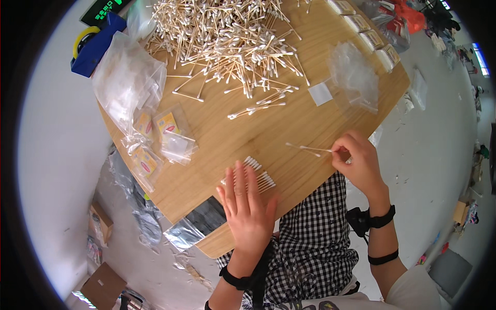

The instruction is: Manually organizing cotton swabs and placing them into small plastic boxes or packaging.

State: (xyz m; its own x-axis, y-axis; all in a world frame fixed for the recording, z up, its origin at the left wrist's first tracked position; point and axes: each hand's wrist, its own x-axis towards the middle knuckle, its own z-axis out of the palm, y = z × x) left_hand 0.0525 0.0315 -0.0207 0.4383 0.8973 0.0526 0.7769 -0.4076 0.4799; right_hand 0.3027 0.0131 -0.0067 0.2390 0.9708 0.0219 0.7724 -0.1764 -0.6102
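Note:
My left hand lies with its fingers stretched out over a small row of cotton swabs, lined up side by side near the table's front edge. The palm hides part of that row. To the right, my right hand pinches a couple of cotton swabs by one end, their other ends pointing left just over the wooden table. A large loose heap of cotton swabs covers the far middle, with a few stray swabs on its near side.
Clear plastic bags and small packets with yellow cards lie at the left. A dark-and-clear pouch sits at the front left corner. Far right are a white paper square, more bags and several packed bundles.

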